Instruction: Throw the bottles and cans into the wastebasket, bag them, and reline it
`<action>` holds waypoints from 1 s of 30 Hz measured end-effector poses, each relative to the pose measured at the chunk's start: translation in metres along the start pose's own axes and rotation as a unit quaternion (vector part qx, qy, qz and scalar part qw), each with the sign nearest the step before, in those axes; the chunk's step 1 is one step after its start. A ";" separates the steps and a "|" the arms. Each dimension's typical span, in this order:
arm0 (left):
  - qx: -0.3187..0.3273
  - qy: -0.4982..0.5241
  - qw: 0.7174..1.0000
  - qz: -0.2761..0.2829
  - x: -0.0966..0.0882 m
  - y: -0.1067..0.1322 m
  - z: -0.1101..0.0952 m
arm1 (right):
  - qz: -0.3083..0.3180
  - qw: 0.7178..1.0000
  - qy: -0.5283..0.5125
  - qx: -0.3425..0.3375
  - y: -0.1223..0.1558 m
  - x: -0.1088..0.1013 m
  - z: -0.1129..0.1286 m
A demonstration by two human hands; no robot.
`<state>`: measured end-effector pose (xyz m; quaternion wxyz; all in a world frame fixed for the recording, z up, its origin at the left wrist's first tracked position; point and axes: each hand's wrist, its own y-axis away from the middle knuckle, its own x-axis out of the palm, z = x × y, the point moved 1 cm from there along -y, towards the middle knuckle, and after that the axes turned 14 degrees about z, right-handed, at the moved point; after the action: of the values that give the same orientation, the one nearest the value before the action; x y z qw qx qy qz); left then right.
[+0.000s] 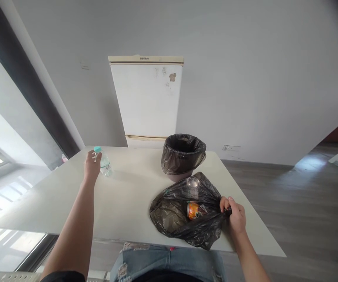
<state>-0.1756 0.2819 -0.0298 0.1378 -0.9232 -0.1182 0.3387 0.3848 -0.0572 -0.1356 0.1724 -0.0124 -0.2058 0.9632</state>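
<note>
My left hand reaches to the far left of the white table and closes around a small clear plastic bottle with a light blue cap. My right hand pinches the edge of a loose black rubbish bag lying near the table's front edge and holds it open. Inside the bag lie an orange drink can and a clear plastic cup.
A small bin lined with a black bag stands at the table's far side. Behind it a white fridge stands against the grey wall. A window runs along the left; wooden floor lies to the right.
</note>
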 end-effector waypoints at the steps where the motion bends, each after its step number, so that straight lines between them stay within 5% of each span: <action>1: 0.002 0.001 1.000 0.002 0.001 -0.001 0.000 | 0.000 1.000 0.000 0.000 0.000 0.000 0.000; 10: -0.013 -0.033 0.999 0.040 0.003 0.002 0.010 | 0.000 1.000 0.000 0.004 0.000 0.000 0.001; 15: -0.027 -0.019 0.999 0.010 0.005 -0.001 0.019 | 0.006 1.000 0.006 0.009 0.000 -0.001 -0.001; 26: -0.041 -0.032 0.998 0.041 0.009 0.008 0.005 | 0.012 1.000 0.008 0.008 -0.001 0.001 0.001; 30: -0.032 -0.002 0.997 -0.069 0.008 0.021 -0.025 | 0.011 1.000 0.014 0.008 -0.001 0.001 0.000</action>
<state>-0.1504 0.2602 -0.0233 0.1313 -0.9161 -0.1926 0.3262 0.3846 -0.0561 -0.1347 0.1649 -0.0264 -0.1955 0.9664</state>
